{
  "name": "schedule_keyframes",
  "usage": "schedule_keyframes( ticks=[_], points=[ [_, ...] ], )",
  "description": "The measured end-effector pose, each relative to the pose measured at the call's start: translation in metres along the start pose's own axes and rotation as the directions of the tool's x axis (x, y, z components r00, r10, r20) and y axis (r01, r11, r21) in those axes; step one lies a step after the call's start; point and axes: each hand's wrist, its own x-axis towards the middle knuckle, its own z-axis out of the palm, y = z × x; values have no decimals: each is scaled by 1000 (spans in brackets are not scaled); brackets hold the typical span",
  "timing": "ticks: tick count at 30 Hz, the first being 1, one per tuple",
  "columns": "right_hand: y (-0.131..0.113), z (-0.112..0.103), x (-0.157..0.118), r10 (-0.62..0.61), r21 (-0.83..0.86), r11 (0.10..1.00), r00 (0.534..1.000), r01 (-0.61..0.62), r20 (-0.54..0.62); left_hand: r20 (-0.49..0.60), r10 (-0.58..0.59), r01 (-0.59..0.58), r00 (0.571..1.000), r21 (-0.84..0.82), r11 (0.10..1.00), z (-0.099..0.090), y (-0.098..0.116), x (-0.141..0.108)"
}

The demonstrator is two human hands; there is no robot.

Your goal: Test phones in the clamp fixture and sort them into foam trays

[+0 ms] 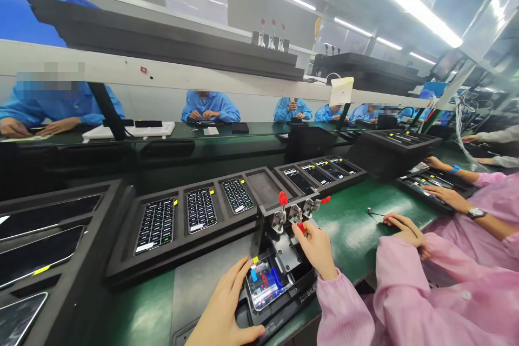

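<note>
A black clamp fixture [263, 227] stands on the bench with three red-tipped toggle clamps [295, 213] on top. In its bed lies a phone [265, 284] with a lit blue screen and a yellow tab at its upper edge. My left hand [227, 300] rests at the phone's left side, thumb and fingers spread apart along the fixture. My right hand [315, 246] pinches a red clamp handle [300, 226] above the metal plate [287, 253], which covers the phone's right part.
Behind the fixture, a black foam tray [121, 251] holds several phones; another tray [360, 172] adjoins it. More phones lie in a tray [91, 227] at left. Pink-sleeved co-workers [425, 281] sit close on the right. A shelf [162, 73] spans above the bench.
</note>
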Motion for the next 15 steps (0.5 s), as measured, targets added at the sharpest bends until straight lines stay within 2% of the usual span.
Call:
schedule_keyframes(
  ticks=[3, 5, 7, 9, 11, 15],
  points=[
    [-6, -9, -7, 5, 110, 994, 999, -1, -32, 26, 0, 0, 1000, 16, 1000, -1, 1, 4],
    [-14, -18, -7, -28, 123, 991, 987, 48, -156, 40, -4, 3, 999, 40, 999, -1, 5, 9],
    [-22, -27, 1, -81, 91, 989, 934, 120, -349, 49, -9, 6, 999, 71, 997, 1, 12, 16],
    [-28, -35, 14, -143, 54, 980, 865, 192, -481, 54, -7, 2, 999, 95, 996, 6, 19, 24],
    [-31, -43, 30, -203, 46, 965, 844, 259, -496, 48, 9, -14, 999, 102, 995, 11, 25, 32],
    [-29, -59, 43, -291, 101, 935, 898, 340, -331, 17, 49, -51, 999, 87, 995, 20, 28, 39]
  ],
)
